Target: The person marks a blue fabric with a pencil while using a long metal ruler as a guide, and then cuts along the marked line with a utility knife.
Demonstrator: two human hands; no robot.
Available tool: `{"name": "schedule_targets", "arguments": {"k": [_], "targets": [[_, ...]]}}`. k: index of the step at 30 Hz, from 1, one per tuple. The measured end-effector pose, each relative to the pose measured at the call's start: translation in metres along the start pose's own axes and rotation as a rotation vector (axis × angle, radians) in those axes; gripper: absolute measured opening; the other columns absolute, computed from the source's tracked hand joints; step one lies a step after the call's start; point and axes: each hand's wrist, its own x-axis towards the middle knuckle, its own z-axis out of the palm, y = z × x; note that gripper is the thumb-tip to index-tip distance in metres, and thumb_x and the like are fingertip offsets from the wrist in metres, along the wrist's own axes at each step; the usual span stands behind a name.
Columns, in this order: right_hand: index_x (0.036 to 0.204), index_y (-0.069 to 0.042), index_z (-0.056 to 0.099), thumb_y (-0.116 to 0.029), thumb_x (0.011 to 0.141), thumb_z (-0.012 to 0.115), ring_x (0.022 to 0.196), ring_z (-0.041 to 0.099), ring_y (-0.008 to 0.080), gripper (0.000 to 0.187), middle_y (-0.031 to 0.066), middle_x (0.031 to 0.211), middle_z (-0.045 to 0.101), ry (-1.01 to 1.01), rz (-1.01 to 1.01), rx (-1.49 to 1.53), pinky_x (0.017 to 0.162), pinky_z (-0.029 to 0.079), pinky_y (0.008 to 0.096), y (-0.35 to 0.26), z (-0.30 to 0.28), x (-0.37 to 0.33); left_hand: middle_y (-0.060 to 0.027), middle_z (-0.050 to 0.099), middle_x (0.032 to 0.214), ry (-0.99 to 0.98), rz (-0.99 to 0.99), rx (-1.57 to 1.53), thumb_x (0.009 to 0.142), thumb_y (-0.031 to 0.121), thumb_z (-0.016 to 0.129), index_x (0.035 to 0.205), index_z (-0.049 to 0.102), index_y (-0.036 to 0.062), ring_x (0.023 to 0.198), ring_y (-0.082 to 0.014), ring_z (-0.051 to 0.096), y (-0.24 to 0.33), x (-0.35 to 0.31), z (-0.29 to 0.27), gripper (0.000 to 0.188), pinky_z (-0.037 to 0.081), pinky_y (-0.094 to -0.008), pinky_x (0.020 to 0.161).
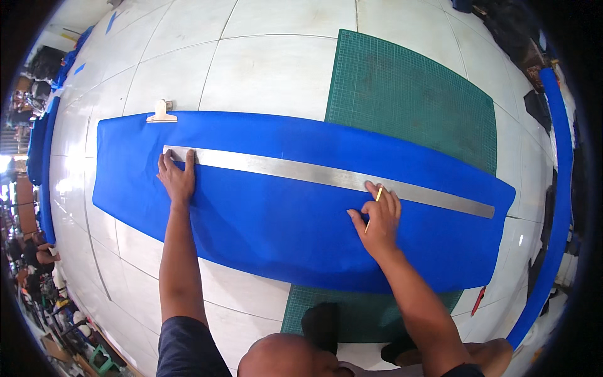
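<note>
I find the left hand (pixel 177 181) splayed on a steel ruler (pixel 270 166), markings unreadable, toward the blue fabric's (pixel 270 226) left edge; right hand (pixel 384 227) grasping a yellow pencil (pixel 379 193).

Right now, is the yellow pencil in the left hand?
No, the yellow pencil is in the right hand, while the left hand rests spread on one end of the metal ruler.

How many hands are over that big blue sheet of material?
2: the left hand rests on the long silver-coloured metal ruler near its left end; the right hand, right of the ruler's middle, holds a thin yellow stick.
</note>
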Motion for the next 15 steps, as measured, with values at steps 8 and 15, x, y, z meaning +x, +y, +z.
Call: {"name": "schedule_targets", "arguments": {"k": [8, 15], "targets": [[0.087, -0.009, 0.049, -0.022, 0.087, 0.072, 0.129, 0.048, 0.0392, 0.027, 0.0174, 0.135, 0.056, -0.015, -0.044, 0.08, 0.11, 0.032, 0.057, 0.008, 0.01, 0.003, -0.0332, 0.039, 0.139, 0.146, -0.113, -0.229, 0.095, 0.046, 0.06, 0.132, 0.05, -0.005, 0.134, -0.0444, 0.035, -0.015, 0.017, 0.029, 0.064, 0.032, -0.0469, 0.112], [0.089, -0.009, 0.047, -0.02, 0.089, 0.07, 0.132, 0.047, 0.0413, 0.026, 0.0193, 0.137, 0.056, 0.018, -0.007, 0.027, 0.111, 0.032, 0.0584, 0.009, 0.011, -0.002, -0.0239, 0.056, 0.126, 0.061, -0.15, -0.173, 0.095, 0.043, 0.059, 0.122, 0.061, -0.0006, 0.125, -0.0395, 0.048, -0.01, 0.021, 0.012, 0.051, 0.039, -0.0449, 0.105]]}}
